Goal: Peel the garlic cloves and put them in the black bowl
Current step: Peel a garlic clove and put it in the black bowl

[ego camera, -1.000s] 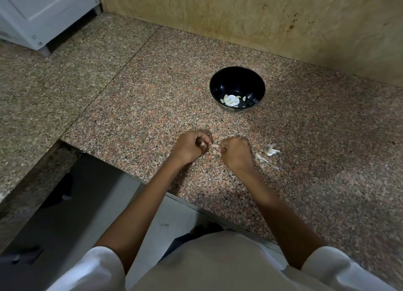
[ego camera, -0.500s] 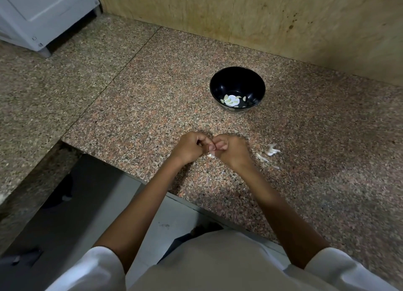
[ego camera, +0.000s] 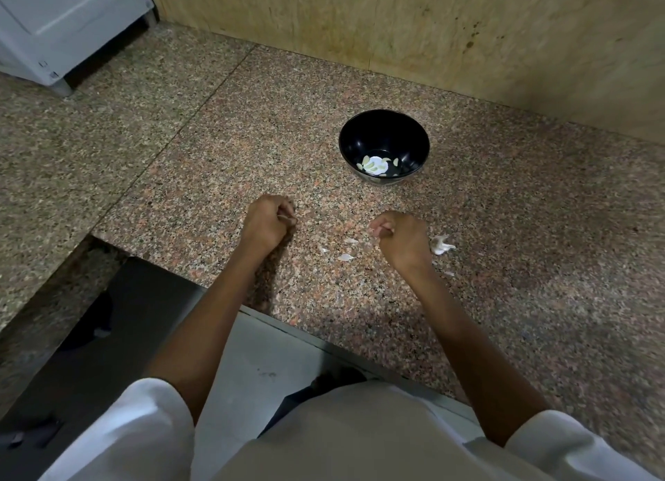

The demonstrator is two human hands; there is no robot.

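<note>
The black bowl (ego camera: 383, 135) stands on the granite counter beyond my hands, with several peeled garlic cloves (ego camera: 376, 165) at its bottom. My left hand (ego camera: 267, 224) is a fist on the counter, and a thin pale sliver, seemingly a garlic clove, shows between thumb and fingers. My right hand (ego camera: 402, 238) lies a hand's width to the right with its fingers curled and fingertips pressed together; I see nothing in it. Loose bits of garlic skin (ego camera: 346, 256) lie between the two hands. A white clump of garlic skin (ego camera: 441, 245) sits just right of my right hand.
The granite counter (ego camera: 521, 250) ends in a front edge right below my wrists, with a dark gap and floor to the lower left. A wooden wall (ego camera: 414, 30) stands behind the bowl. A white appliance (ego camera: 61, 23) stands at the far left corner.
My hands, joined over one clove before, have pulled apart, the left to the left and the right to the right. Skin bits now lie on the counter between them.
</note>
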